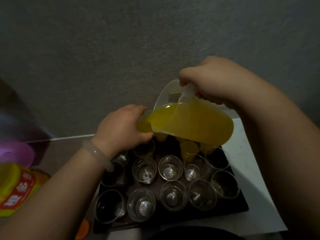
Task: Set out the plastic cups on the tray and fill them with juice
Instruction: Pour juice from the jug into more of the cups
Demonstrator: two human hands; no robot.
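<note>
The jug (195,122) was gripped at its handle by the right hand (213,84) and tipped toward the left hand (123,127), whose fingers were curled round a plastic cup (144,124) held at the spout, with juice seen in it. The tilt would best be eased back near the rim, with the cup over the tray (242,203) below both hands. There, empty cups (170,168) were ranked toward the wrists and filled cups (188,149) under the jug. The tray was carried on a pale counter (245,141) against a grey wall (121,58), with a labelled bottle (15,186) outboard of the left forearm.
</note>
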